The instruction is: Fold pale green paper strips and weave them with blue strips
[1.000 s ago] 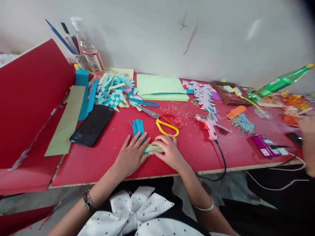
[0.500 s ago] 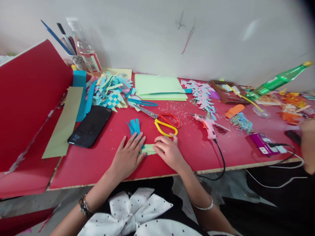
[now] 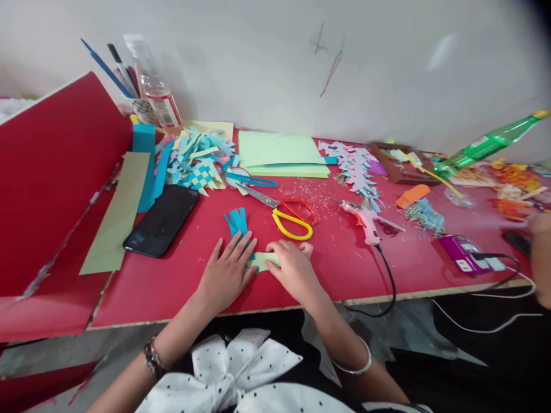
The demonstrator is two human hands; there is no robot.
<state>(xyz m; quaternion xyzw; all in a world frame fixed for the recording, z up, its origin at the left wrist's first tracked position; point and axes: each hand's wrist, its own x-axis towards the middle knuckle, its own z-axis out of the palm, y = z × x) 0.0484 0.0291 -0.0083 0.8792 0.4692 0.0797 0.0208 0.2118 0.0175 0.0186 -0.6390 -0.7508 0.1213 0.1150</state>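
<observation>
My left hand (image 3: 227,267) lies flat with fingers spread, pressing on blue paper strips (image 3: 236,221) whose cut ends fan out beyond the fingertips. From under its thumb side, pale green paper strips (image 3: 262,262) run across to the right, crossing the blue ones. My right hand (image 3: 295,267) has its fingers curled and closed on the far end of these green strips, which its fingertips partly hide. Just beyond the right hand lie scissors (image 3: 293,225) with one red and one yellow handle loop, and blue-handled scissors (image 3: 252,179) sit behind them.
A black phone (image 3: 161,222) and long paper strips (image 3: 118,212) lie left. Behind are a woven-paper pile (image 3: 202,158) and green sheets (image 3: 279,150). To the right are a pink glue gun (image 3: 364,222) with its cord, a purple power adapter (image 3: 458,255) and another person's arm (image 3: 542,258).
My right hand's fingers have shifted on the green strips, and the strips show wider between my hands. My left hand stays pressed down. The whole view has moved slightly.
</observation>
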